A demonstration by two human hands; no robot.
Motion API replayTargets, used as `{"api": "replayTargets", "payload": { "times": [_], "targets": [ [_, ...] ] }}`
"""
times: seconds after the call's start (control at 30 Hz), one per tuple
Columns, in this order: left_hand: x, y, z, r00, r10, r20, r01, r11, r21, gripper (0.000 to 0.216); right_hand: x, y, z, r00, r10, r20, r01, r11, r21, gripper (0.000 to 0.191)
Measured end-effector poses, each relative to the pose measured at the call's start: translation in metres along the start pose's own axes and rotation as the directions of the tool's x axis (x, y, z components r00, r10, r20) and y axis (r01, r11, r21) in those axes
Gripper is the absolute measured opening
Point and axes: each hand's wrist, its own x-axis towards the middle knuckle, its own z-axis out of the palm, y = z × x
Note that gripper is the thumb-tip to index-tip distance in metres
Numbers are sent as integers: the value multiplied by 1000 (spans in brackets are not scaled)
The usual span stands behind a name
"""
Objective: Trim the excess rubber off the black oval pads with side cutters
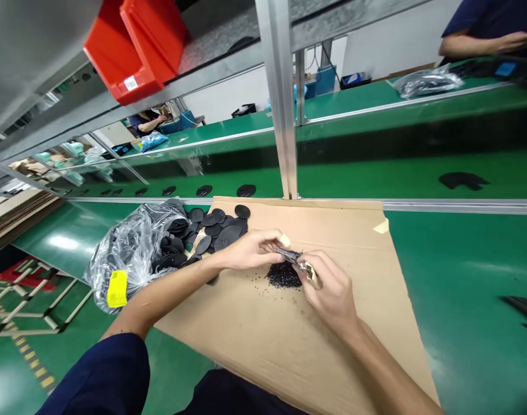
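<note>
My left hand [250,251] pinches a dark round disc [287,253] held edge-on above a cardboard sheet [345,323]. My right hand [328,288] is closed around a small metal tool [309,270] that meets the disc's edge. Below both hands lies a small heap of black shavings [284,275]. A pile of black discs [217,227] spills from a clear plastic bag [129,248] just left of my left hand.
A green conveyor belt [375,178] beyond the cardboard carries spaced black discs [246,190]. An aluminium post [283,115] rises from the bench edge. Red bins [137,52] sit on the shelf above. Another person's arm [483,40] rests at the far right; a further worker [148,121] sits far left.
</note>
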Motion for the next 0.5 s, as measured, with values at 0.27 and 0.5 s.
{"api": "replayTargets", "payload": {
  "times": [0.27, 0.5],
  "targets": [
    [26, -60, -72, 709, -401, -580, 675, 623, 394, 40, 3, -10, 3, 934, 356, 30, -355, 914, 198, 23],
    [34, -54, -60, 789, -306, -533, 496, 829, 259, 9, 5, -5, 3, 816, 577, 37, -553, 758, 346, 39]
  ]
}}
